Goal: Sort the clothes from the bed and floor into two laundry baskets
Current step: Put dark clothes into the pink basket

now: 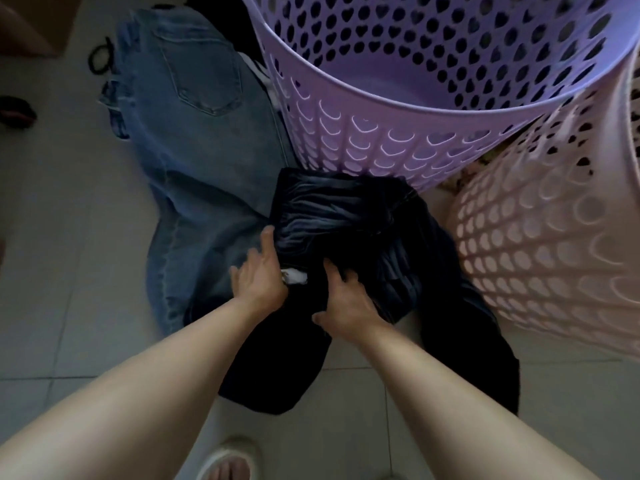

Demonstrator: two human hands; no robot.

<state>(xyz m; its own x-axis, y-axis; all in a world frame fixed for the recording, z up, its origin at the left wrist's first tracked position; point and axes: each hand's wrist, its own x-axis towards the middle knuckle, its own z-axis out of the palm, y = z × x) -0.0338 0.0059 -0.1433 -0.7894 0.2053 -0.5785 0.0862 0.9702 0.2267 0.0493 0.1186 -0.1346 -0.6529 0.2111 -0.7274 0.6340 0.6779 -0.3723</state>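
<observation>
A bunched dark garment [363,237] is gripped on the floor by both hands: the left hand [258,275] is closed on its left edge, beside a small white label [294,276], and the right hand [349,299] is curled into the folds at its middle. The cloth is spread toward the person, its long axis running from the baskets back to the feet. Just left of the grip, touching the dark garment, a pair of light blue jeans [197,133] is laid flat, lengthwise away from the person. The surface is a pale tiled floor [62,254]. Beyond the grip a purple basket [398,109] is seen, and to the right a pink basket [540,244]; two baskets are counted, both perforated, standing close together. Below the forearms, one pale slipper [228,459] is visible.
</observation>
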